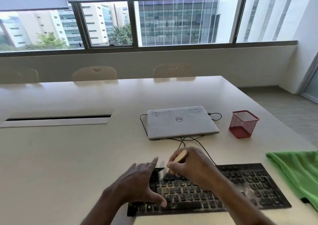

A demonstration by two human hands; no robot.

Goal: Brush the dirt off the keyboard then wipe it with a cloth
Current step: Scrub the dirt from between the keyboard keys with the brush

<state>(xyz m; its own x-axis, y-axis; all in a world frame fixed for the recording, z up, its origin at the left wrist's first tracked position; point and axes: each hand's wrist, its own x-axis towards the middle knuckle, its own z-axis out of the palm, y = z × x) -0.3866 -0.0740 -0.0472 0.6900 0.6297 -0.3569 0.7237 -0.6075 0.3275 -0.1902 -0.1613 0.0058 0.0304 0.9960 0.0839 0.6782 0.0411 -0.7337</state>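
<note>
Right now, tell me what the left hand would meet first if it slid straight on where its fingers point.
Probably the black cable in front of the closed laptop, then the laptop itself. The left hand would pass close beside the brush; depth is unclear.

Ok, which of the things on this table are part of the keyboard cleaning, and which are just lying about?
For the job:
- keyboard
- brush, gripped in the right hand
- left hand, spread at the keyboard's left end
- green cloth, waiting on the right

Just lying about:
- closed laptop
- red mesh pen holder
</note>
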